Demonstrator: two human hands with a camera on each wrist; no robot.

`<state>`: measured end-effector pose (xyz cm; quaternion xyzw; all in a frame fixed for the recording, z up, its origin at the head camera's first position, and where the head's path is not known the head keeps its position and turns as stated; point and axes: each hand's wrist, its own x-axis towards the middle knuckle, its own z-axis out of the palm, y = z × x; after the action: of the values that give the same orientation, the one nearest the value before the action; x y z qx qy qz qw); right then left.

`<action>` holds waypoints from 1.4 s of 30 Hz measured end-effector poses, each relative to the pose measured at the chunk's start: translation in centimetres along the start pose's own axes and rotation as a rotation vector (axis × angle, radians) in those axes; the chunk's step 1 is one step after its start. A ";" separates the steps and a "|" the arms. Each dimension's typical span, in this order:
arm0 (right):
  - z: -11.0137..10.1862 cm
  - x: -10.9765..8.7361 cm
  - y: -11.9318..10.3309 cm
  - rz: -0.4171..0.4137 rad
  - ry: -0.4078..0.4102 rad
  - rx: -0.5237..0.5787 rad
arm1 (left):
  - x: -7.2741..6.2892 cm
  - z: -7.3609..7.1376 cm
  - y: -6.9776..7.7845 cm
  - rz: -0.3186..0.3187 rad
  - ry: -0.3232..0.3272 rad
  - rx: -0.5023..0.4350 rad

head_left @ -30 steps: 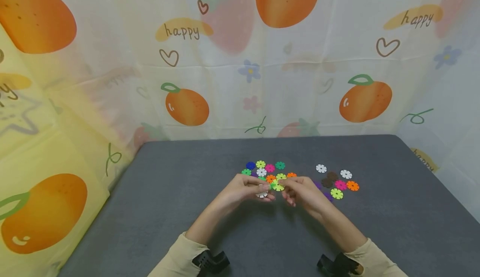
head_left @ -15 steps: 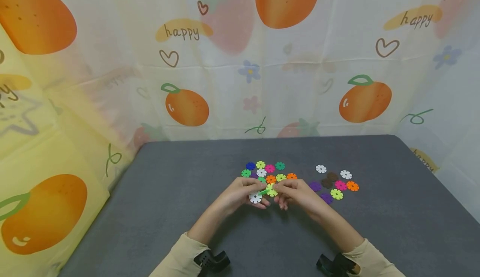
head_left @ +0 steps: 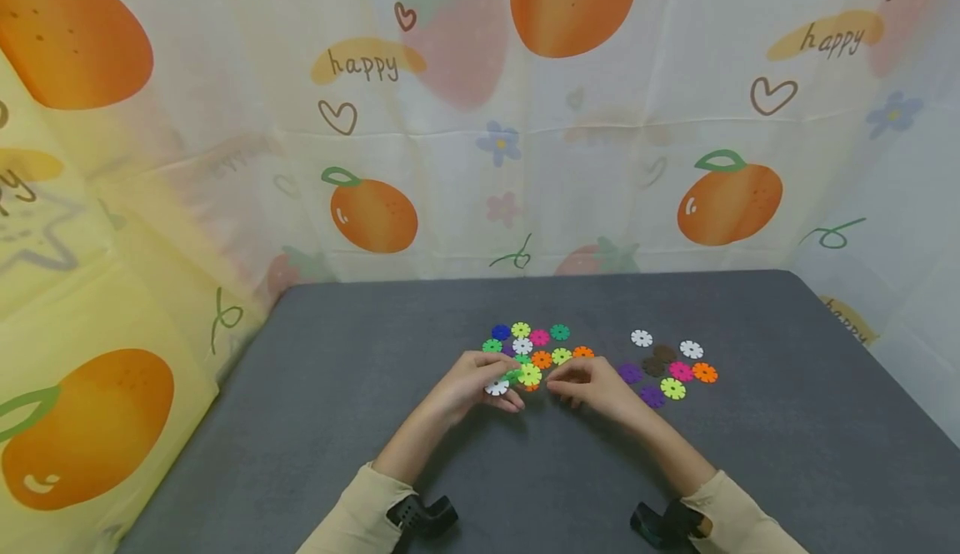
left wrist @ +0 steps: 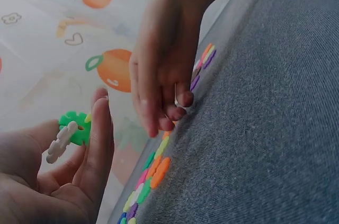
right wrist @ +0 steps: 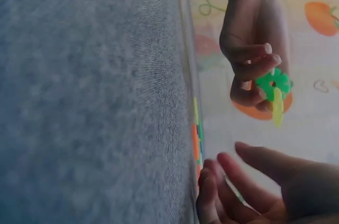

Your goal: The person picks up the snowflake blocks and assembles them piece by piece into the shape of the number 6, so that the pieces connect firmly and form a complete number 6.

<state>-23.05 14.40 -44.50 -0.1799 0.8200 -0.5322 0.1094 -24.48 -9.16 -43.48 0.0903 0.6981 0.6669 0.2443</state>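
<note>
My left hand (head_left: 472,381) pinches a green notched plastic disc (left wrist: 80,133). Slotted into it at an angle are a white notched disc (left wrist: 60,142) and a yellow notched disc (right wrist: 278,108). The joined piece is held above the table, with its yellow disc (head_left: 529,375) towards my right hand (head_left: 596,381). A small gap separates the right fingers from the yellow disc. In the right wrist view, the right thumb and index finger stand apart, loosely bent, with nothing visible between them. Fingers partly cover the green disc in the head view.
Several loose notched discs lie behind the hands, among them a blue disc (head_left: 501,332) and an orange disc (head_left: 542,360). Another group lies to the right, including a pink disc (head_left: 681,371). The grey tabletop (head_left: 360,329) meets a printed cloth (head_left: 450,204) at the back.
The right hand has let go of the yellow disc and drawn slightly apart. The left hand has shifted left with the joined discs, and the yellow disc moved left with it.
</note>
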 end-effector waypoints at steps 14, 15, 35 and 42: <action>1.4 2.2 1.3 -0.076 0.098 -0.240 | 0.0 0.1 0.1 -0.005 0.036 0.044; 1.5 2.3 1.3 -0.081 0.103 -0.268 | 0.0 0.1 0.1 -0.006 0.037 0.042; 1.8 0.8 0.8 -0.075 0.158 -0.141 | -0.1 0.4 0.4 0.014 0.041 0.041; 0.8 -0.2 0.0 -0.135 0.201 0.088 | -0.1 0.6 0.8 0.040 0.059 0.024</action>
<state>-22.62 13.83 -44.85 -0.1758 0.7886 -0.5893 -0.0016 -24.25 -8.64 -42.69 0.0874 0.7109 0.6657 0.2094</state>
